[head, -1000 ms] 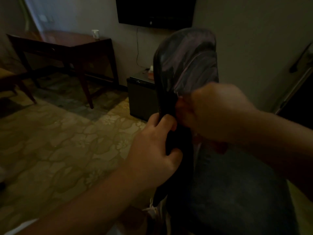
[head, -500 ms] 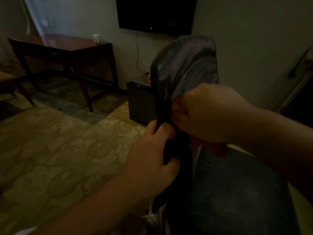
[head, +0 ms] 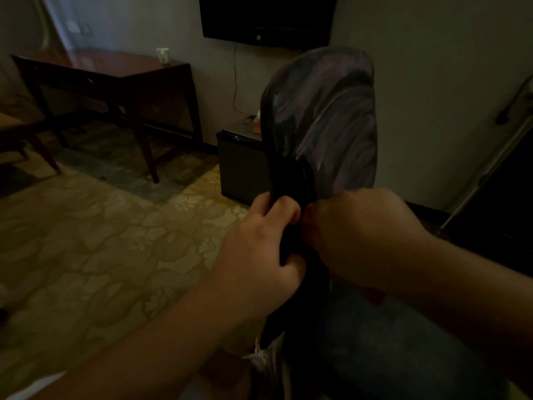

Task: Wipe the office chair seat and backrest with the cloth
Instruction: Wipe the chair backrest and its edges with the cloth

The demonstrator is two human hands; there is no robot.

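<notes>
Dark backrest (head: 326, 116) L edge gripped by left hand (head: 259, 249); right hand (head: 357, 232) beside.

Dark purple-streaked backrest (head: 331, 111), dark blue-grey seat (head: 403, 342), floral beige carpet (head: 101, 241).

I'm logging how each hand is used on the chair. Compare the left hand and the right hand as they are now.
The left hand grips the backrest edge, fingers curled round it with the thumb below; the right hand is bunched at the backrest's front face, fingers hidden. The left hand shows its back and knuckles clearly; the right hand is darker. A reddish bit shows under the right hand, perhaps the cloth. Both meet low on the backrest, above the seat.
</notes>
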